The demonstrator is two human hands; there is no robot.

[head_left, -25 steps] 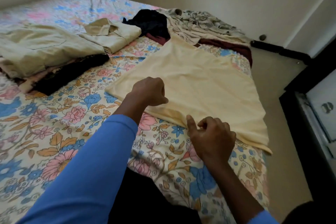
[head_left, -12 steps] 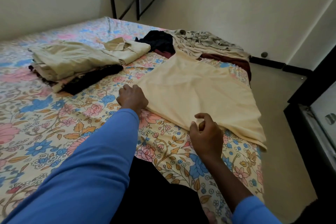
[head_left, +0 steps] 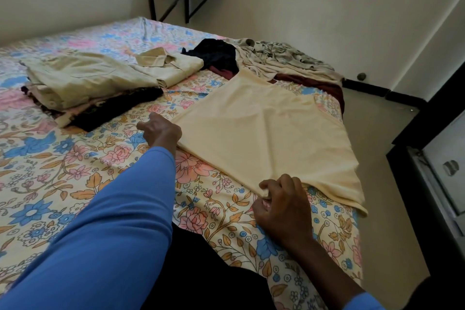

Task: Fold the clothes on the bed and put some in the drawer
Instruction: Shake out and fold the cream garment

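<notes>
Bed: the cream garment lies spread flat, reaching away from both hands. The left hand, arm extended, has its fingers curled round the garment's near-left corner. The right hand pinches the near hem, with fabric bunched at its fingertips. A folded stack lies beyond the left hand. The cabinet front stands right of the right hand, contents not visible.
</notes>
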